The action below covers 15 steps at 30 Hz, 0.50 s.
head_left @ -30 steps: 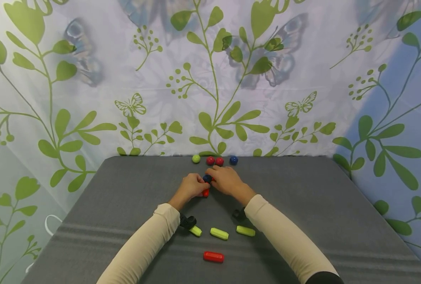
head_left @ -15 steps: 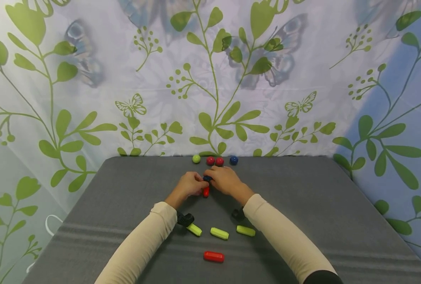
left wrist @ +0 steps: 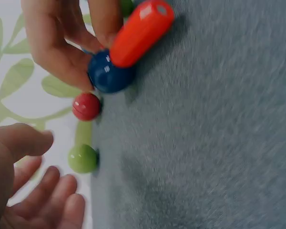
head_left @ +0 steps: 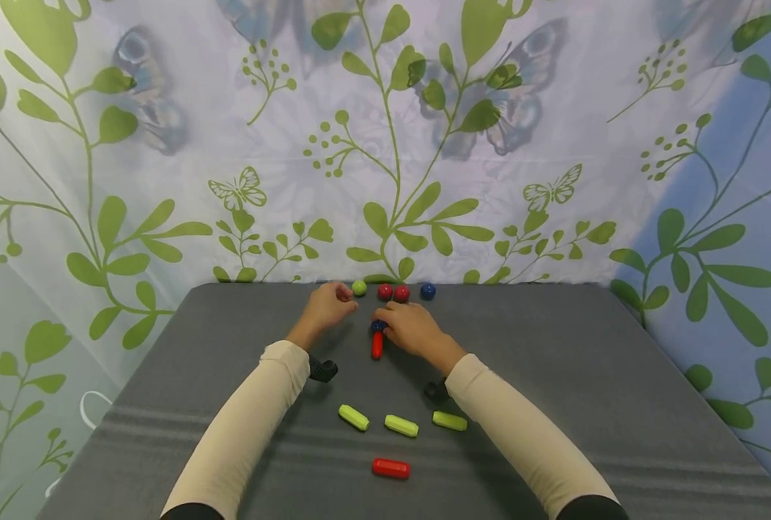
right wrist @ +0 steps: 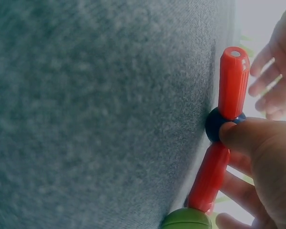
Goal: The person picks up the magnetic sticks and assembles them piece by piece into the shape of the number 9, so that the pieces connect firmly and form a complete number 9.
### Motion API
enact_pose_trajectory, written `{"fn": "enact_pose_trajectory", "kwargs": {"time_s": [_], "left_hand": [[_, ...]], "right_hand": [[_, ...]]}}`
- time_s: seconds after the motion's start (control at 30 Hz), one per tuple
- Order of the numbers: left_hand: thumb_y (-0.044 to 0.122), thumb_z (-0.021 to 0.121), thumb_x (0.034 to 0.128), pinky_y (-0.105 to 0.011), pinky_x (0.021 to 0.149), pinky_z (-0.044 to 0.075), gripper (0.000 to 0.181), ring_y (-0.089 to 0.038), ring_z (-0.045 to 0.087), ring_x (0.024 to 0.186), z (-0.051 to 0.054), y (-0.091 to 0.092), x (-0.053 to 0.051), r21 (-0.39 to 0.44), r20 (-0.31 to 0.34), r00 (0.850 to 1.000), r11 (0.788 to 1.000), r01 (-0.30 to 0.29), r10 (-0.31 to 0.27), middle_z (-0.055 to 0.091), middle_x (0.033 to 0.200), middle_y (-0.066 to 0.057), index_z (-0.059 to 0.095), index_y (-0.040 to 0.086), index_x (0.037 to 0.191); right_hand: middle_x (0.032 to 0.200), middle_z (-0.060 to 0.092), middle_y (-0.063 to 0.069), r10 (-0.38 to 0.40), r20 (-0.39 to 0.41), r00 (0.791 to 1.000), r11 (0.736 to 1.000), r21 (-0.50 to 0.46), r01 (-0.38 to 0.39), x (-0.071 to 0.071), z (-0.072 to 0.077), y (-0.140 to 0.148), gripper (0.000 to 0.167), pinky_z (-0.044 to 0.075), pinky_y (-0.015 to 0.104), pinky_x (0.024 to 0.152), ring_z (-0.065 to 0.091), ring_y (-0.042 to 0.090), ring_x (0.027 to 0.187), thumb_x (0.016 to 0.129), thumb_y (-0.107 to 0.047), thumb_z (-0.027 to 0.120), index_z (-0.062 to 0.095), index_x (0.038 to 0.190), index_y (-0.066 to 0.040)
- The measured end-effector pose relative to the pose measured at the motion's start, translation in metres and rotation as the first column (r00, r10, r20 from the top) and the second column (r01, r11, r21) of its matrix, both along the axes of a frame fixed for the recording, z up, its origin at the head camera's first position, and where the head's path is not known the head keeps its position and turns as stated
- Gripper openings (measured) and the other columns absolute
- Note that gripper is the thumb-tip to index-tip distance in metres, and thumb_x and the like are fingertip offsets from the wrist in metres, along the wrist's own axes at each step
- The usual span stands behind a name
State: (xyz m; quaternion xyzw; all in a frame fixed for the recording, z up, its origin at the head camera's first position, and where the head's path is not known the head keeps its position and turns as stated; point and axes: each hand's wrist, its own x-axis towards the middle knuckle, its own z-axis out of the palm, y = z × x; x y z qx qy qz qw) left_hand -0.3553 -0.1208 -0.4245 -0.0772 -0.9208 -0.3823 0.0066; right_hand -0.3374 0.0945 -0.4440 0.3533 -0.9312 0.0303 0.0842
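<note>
My right hand point(head_left: 414, 328) pinches a dark blue ball point(head_left: 378, 326) near the middle of the grey table. From that ball a red rod point(head_left: 377, 345) sticks out toward my body. The right wrist view shows a second red rod point(right wrist: 209, 176) on the ball's other side, under my fingers, ending at a green ball point(right wrist: 187, 220); in the head view this part is hidden by the hand. My left hand point(head_left: 328, 307) holds nothing, its fingers apart and relaxed. It hovers just left of a loose lime-green ball point(head_left: 359, 288) at the table's back edge.
Two red balls point(head_left: 393, 292) and another blue ball point(head_left: 427, 291) line the back edge. Closer to me lie three yellow-green rods point(head_left: 401, 426) and one red rod point(head_left: 390, 469). A patterned curtain point(head_left: 385, 144) hangs behind the grey table point(head_left: 541, 375).
My left hand has let go of the red rod by the blue ball and moved away, left and back toward the lime-green ball. The right hand stays at the blue ball.
</note>
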Motion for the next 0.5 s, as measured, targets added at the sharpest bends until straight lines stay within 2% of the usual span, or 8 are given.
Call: {"fn": "enact_pose_trajectory", "kwargs": {"time_s": [0.07, 0.2, 0.3, 0.5], "left_hand": [[0.015, 0.071, 0.0932, -0.046, 0.088, 0.050, 0.029, -0.032, 0.062, 0.105, 0.000, 0.001, -0.010, -0.026, -0.057, 0.998, 0.999, 0.033, -0.034, 0.065, 0.117, -0.016, 0.063, 0.001, 0.118], [0.013, 0.069, 0.0946, -0.048, 0.092, 0.048, 0.036, -0.033, 0.059, 0.111, 0.001, 0.006, -0.028, -0.176, -0.121, 0.988, 0.982, 0.069, -0.091, 0.058, 0.127, -0.018, 0.061, 0.001, 0.127], [0.014, 0.068, 0.0959, -0.048, 0.090, 0.048, 0.038, -0.031, 0.058, 0.112, 0.000, 0.013, -0.036, -0.278, -0.104, 0.988, 0.958, 0.077, -0.110, 0.054, 0.133, -0.016, 0.061, 0.006, 0.132], [0.013, 0.070, 0.0940, -0.053, 0.087, 0.050, 0.042, -0.037, 0.057, 0.116, -0.003, 0.025, -0.047, -0.388, -0.088, 0.990, 0.919, 0.065, -0.108, 0.053, 0.137, -0.015, 0.062, 0.011, 0.135]], "right_hand": [[0.111, 0.066, 0.003, -0.005, -0.011, 1.000, 1.000, 0.000, 0.005, -0.002, 0.001, 0.001, 0.031, 0.051, 0.042, 0.088, 0.066, 0.023, 0.092, 0.094, -0.017, 0.074, 0.068, 0.124, -0.021], [0.109, 0.065, 0.003, 0.007, -0.024, 1.000, 1.000, -0.013, -0.007, -0.002, 0.000, 0.004, 0.031, 0.052, 0.043, 0.086, 0.066, 0.023, 0.091, 0.093, -0.016, 0.075, 0.068, 0.123, -0.020], [0.108, 0.065, 0.004, 0.037, -0.029, 0.999, 0.999, -0.031, -0.038, 0.000, -0.001, 0.005, 0.031, 0.052, 0.043, 0.084, 0.065, 0.023, 0.090, 0.092, -0.014, 0.075, 0.068, 0.122, -0.019], [0.105, 0.065, 0.002, 0.054, -0.058, 0.997, 0.997, -0.049, -0.057, -0.001, -0.002, 0.003, 0.030, 0.053, 0.041, 0.081, 0.065, 0.022, 0.089, 0.091, -0.014, 0.076, 0.070, 0.120, -0.020]]}}
